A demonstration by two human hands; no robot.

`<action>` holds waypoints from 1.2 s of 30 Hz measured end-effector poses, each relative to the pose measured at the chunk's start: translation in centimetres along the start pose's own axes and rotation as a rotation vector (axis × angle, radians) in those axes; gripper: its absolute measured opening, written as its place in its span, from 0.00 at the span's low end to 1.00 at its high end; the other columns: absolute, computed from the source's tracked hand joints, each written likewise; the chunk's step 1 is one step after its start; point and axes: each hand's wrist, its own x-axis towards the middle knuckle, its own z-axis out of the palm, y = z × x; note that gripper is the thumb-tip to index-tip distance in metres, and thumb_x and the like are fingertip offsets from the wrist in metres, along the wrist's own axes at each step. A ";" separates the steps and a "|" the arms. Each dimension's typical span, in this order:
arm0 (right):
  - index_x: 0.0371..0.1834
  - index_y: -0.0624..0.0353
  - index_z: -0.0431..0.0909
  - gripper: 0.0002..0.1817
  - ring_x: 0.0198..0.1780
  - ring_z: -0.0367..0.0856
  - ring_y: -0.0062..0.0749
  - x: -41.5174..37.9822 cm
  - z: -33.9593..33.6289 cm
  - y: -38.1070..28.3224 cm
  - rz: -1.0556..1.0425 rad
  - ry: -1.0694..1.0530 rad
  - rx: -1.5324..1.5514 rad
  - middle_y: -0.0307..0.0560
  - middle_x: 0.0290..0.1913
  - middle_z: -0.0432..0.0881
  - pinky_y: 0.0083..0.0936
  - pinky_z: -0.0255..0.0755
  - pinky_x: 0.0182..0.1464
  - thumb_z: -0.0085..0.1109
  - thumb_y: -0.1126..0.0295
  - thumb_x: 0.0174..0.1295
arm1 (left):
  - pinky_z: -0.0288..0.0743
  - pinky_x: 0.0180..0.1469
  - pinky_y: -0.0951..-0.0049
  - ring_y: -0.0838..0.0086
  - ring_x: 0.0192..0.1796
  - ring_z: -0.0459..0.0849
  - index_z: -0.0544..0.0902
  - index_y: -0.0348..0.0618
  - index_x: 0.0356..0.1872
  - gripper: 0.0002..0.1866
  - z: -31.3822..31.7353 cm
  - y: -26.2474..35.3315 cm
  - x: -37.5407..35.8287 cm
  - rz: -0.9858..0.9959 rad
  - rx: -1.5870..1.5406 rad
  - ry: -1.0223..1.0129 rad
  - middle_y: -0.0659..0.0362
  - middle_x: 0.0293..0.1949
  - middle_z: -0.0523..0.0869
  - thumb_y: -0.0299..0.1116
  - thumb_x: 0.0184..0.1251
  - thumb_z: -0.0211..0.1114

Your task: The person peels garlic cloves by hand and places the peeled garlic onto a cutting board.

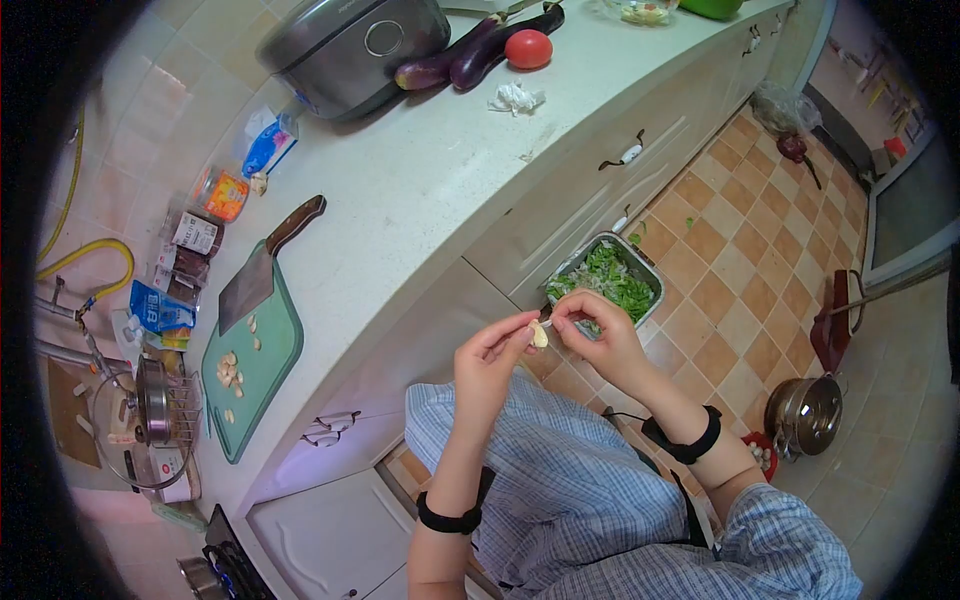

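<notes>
A pale garlic clove (540,335) is pinched between the thumb and fingers of my left hand (490,358). My right hand (606,338) is closed in a pinch right beside it, its fingertips at a thin whitish bit of skin on the clove's edge. Below both hands, on the floor, stands a rectangular bin (655,278) filled with green leafy scraps. On the counter to the left lies a green cutting board (262,395) with several peeled garlic cloves (229,370). A cleaver (250,290) with a wooden handle rests across the board's far end.
Along the wall stand jars (222,195) and packets (160,308). Farther up the counter (400,180) are a dark rice cooker (355,50), eggplants (500,48), a tomato (528,49) and crumpled tissue (517,98). A steel pot (805,415) sits on the tiled floor at right.
</notes>
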 end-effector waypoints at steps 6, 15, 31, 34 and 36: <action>0.33 0.63 0.72 0.04 0.36 0.73 0.24 0.1 0.2 0.1 0.034 0.014 0.023 0.42 0.34 0.73 0.18 0.68 0.39 0.53 0.75 0.55 | 0.71 0.41 0.81 0.78 0.37 0.77 0.75 0.31 0.40 0.10 0.1 -0.1 0.0 -0.039 -0.092 0.030 0.56 0.36 0.80 0.24 0.59 0.58; 0.37 0.65 0.75 0.07 0.39 0.75 0.22 0.3 0.2 -0.4 0.223 -0.011 0.411 0.42 0.35 0.76 0.16 0.69 0.41 0.53 0.74 0.57 | 0.72 0.43 0.80 0.77 0.39 0.78 0.75 0.32 0.38 0.07 0.0 -0.3 0.1 -0.028 -0.139 0.030 0.55 0.36 0.79 0.23 0.58 0.57; 0.34 0.66 0.77 0.07 0.38 0.76 0.23 0.0 1.0 -0.7 0.066 0.032 0.106 0.43 0.34 0.78 0.18 0.69 0.42 0.56 0.73 0.55 | 0.71 0.42 0.78 0.77 0.36 0.79 0.79 0.35 0.32 0.05 0.9 0.0 -0.4 0.257 0.341 0.154 0.58 0.30 0.81 0.24 0.54 0.61; 0.34 0.66 0.77 0.07 0.38 0.76 0.23 0.1 1.1 -0.4 -0.006 0.022 0.078 0.43 0.35 0.78 0.18 0.70 0.41 0.56 0.73 0.55 | 0.71 0.41 0.78 0.76 0.35 0.79 0.79 0.35 0.32 0.05 0.9 0.1 -0.5 0.287 0.366 0.182 0.57 0.30 0.81 0.24 0.54 0.61; 0.34 0.66 0.77 0.08 0.38 0.76 0.23 0.0 1.2 0.0 0.070 0.013 0.201 0.43 0.35 0.78 0.18 0.69 0.41 0.56 0.73 0.55 | 0.69 0.44 0.78 0.76 0.38 0.77 0.79 0.34 0.32 0.05 0.8 0.4 -0.6 0.247 0.378 0.139 0.58 0.32 0.81 0.22 0.53 0.61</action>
